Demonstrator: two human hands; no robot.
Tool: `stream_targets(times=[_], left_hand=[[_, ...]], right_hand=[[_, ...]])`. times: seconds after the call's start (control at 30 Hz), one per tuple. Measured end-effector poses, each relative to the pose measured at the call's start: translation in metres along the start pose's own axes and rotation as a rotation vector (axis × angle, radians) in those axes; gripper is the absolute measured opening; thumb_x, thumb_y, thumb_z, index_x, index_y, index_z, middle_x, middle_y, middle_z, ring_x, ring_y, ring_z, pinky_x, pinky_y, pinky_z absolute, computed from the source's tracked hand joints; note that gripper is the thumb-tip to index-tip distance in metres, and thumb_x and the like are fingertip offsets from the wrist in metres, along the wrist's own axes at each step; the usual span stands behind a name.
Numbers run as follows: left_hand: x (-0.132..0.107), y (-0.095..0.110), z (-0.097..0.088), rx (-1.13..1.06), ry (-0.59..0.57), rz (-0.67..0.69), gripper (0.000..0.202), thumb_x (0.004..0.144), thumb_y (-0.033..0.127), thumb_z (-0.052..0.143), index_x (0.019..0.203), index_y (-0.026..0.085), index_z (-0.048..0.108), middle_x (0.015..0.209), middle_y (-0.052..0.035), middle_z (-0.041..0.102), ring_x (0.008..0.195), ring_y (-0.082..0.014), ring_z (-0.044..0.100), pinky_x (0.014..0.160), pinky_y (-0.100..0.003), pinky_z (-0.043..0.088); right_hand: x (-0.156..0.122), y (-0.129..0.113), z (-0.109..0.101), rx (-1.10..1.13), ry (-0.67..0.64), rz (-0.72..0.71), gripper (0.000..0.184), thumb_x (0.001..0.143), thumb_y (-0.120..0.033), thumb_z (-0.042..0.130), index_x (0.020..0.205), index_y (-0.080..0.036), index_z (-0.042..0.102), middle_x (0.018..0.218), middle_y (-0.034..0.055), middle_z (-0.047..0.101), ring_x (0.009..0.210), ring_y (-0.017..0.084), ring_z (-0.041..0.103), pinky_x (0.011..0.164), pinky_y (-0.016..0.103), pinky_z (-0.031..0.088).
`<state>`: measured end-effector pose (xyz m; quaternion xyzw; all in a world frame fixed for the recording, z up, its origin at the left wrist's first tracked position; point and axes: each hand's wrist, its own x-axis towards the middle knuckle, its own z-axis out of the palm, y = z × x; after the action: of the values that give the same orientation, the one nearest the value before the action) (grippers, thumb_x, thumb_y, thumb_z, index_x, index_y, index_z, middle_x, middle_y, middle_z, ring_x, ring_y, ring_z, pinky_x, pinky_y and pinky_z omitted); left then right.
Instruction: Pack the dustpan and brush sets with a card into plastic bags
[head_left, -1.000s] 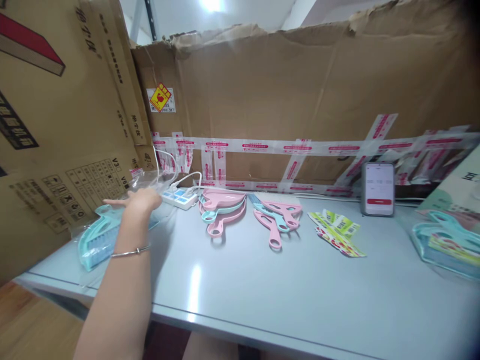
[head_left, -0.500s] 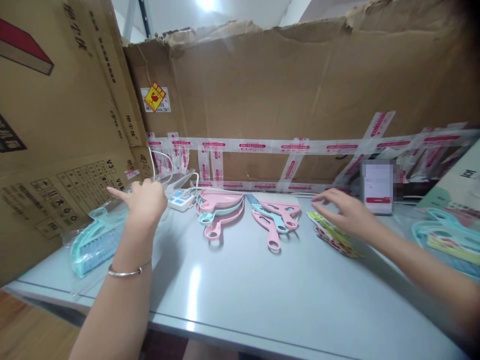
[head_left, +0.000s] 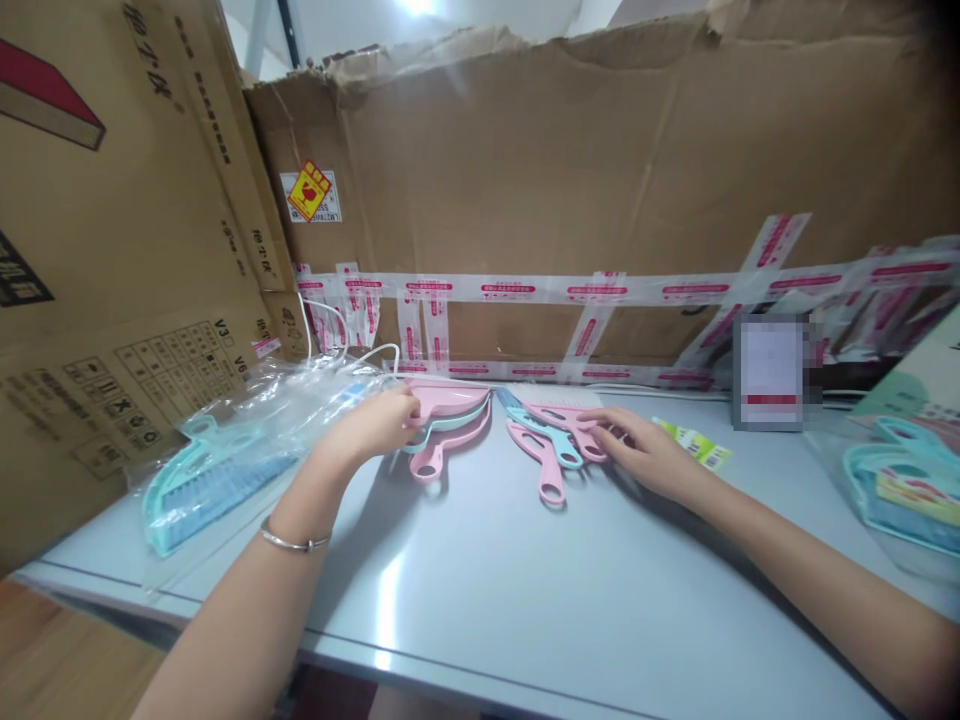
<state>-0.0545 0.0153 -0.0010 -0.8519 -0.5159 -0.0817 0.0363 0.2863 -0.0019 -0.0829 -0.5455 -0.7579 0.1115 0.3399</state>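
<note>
Dustpans lie stacked in the middle of the table, a pink dustpan [head_left: 454, 400] on top, a teal dustpan [head_left: 466, 420] under it and another pink dustpan [head_left: 429, 463] lowest. My left hand [head_left: 382, 420] has its fingers closed around the top one's handle, which they mostly hide. Just right of the stack lie fanned hand brushes: a pink brush [head_left: 559, 415] uppermost, then a teal brush [head_left: 568, 450] and a lower pink brush [head_left: 551, 480]. My right hand [head_left: 626, 445] closes its thumb and fingers at the uppermost brush's handle.
A clear-bagged teal dustpan and brush [head_left: 217, 490] lies at left, another teal set [head_left: 911, 480] at far right. Printed cards [head_left: 697, 443] lie behind my right hand. A phone [head_left: 772, 375] leans near the cardboard [head_left: 525, 180] at the back; a big carton [head_left: 127, 250] stands left.
My left hand has moved right from the plastic bag to the top pink dustpan. My right hand has moved left from above the cards to the uppermost pink brush.
</note>
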Motion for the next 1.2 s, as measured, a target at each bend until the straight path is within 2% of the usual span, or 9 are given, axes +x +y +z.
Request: stream_targets(times=[0.1, 0.27, 0.37, 0.6, 0.73, 0.83, 0.93, 1.07, 1.2], left_hand=[[-0.002, 0.005, -0.007, 0.099, -0.006, 0.025, 0.013, 0.076, 0.014, 0.049, 0.074, 0.017, 0.061, 0.085, -0.0077, 0.064, 0.072, -0.0178, 0.059, 0.061, -0.026, 0.041], [-0.015, 0.036, -0.021, 0.323, 0.262, 0.052, 0.018, 0.084, 0.013, 0.043, 0.077, 0.018, 0.059, 0.081, -0.0063, 0.065, 0.074, -0.0199, 0.061, 0.059, -0.029, 0.038], [-0.021, 0.053, -0.019, 0.388, 0.439, 0.205, 0.018, 0.083, 0.007, 0.044, 0.080, 0.017, 0.059, 0.082, -0.0053, 0.067, 0.076, -0.0195, 0.062, 0.063, -0.030, 0.039], [-0.023, 0.054, -0.027, 0.211, 0.749, 0.682, 0.019, 0.090, 0.014, 0.043, 0.086, 0.020, 0.060, 0.104, -0.0060, 0.070, 0.094, -0.0165, 0.064, 0.076, -0.030, 0.044], [-0.022, 0.050, -0.028, 0.017, 0.819, 0.727, 0.017, 0.088, 0.013, 0.049, 0.089, 0.022, 0.063, 0.100, -0.0048, 0.072, 0.092, -0.0144, 0.065, 0.076, -0.028, 0.048], [-0.019, 0.048, -0.023, -0.091, 0.816, 0.719, 0.016, 0.086, 0.013, 0.052, 0.089, 0.023, 0.064, 0.096, -0.0039, 0.073, 0.087, -0.0133, 0.066, 0.076, -0.027, 0.049], [-0.015, 0.045, -0.017, -0.155, 0.787, 0.680, 0.020, 0.086, 0.011, 0.050, 0.086, 0.023, 0.066, 0.090, -0.0027, 0.073, 0.083, -0.0128, 0.067, 0.075, -0.027, 0.050], [-0.007, 0.044, -0.010, -0.355, 0.719, 0.583, 0.031, 0.087, 0.009, 0.045, 0.107, 0.024, 0.062, 0.113, -0.0076, 0.066, 0.096, -0.0144, 0.064, 0.081, -0.029, 0.052], [0.000, 0.047, -0.002, -0.759, 0.571, 0.158, 0.058, 0.088, 0.021, 0.048, 0.142, 0.026, 0.026, 0.136, -0.0165, 0.046, 0.102, -0.0192, 0.062, 0.079, -0.033, 0.055]], right_hand=[[-0.002, -0.010, -0.007, 0.039, 0.052, 0.043, 0.031, 0.086, -0.045, 0.044, 0.098, -0.023, 0.062, 0.093, 0.0064, 0.066, 0.079, 0.022, 0.060, 0.069, 0.036, 0.046], [-0.005, -0.034, -0.019, 0.324, 0.205, 0.143, 0.035, 0.081, -0.054, 0.051, 0.085, -0.021, 0.061, 0.076, 0.0037, 0.064, 0.068, 0.018, 0.058, 0.063, 0.030, 0.046], [-0.005, -0.039, -0.018, 0.430, 0.245, 0.149, 0.039, 0.079, -0.058, 0.053, 0.079, -0.020, 0.060, 0.069, 0.0025, 0.059, 0.063, 0.016, 0.055, 0.062, 0.029, 0.046], [-0.005, -0.034, -0.021, 0.285, 0.471, 0.019, 0.050, 0.079, -0.054, 0.056, 0.119, -0.026, 0.050, 0.126, 0.0105, 0.048, 0.116, 0.026, 0.048, 0.094, 0.041, 0.043], [-0.010, -0.052, -0.030, 0.256, 0.143, -0.161, 0.066, 0.072, -0.054, 0.066, 0.130, -0.029, 0.046, 0.140, 0.0089, 0.040, 0.132, 0.029, 0.034, 0.107, 0.046, 0.030], [-0.016, -0.071, -0.026, 0.490, -0.333, -0.120, 0.064, 0.071, -0.058, 0.065, 0.127, -0.029, 0.051, 0.120, 0.0079, 0.060, 0.114, 0.029, 0.053, 0.096, 0.046, 0.042], [-0.024, -0.084, -0.016, 0.622, -0.556, -0.045, 0.064, 0.067, -0.060, 0.067, 0.121, -0.027, 0.058, 0.111, 0.0069, 0.064, 0.105, 0.028, 0.059, 0.089, 0.043, 0.048], [-0.029, -0.088, -0.002, 0.662, -0.487, 0.119, 0.054, 0.072, -0.054, 0.066, 0.117, -0.025, 0.060, 0.113, 0.0073, 0.063, 0.100, 0.026, 0.061, 0.082, 0.039, 0.052], [-0.024, -0.077, 0.005, 0.777, -0.045, 0.275, 0.059, 0.072, -0.057, 0.064, 0.117, -0.021, 0.054, 0.109, 0.0104, 0.064, 0.096, 0.027, 0.063, 0.074, 0.038, 0.055]])
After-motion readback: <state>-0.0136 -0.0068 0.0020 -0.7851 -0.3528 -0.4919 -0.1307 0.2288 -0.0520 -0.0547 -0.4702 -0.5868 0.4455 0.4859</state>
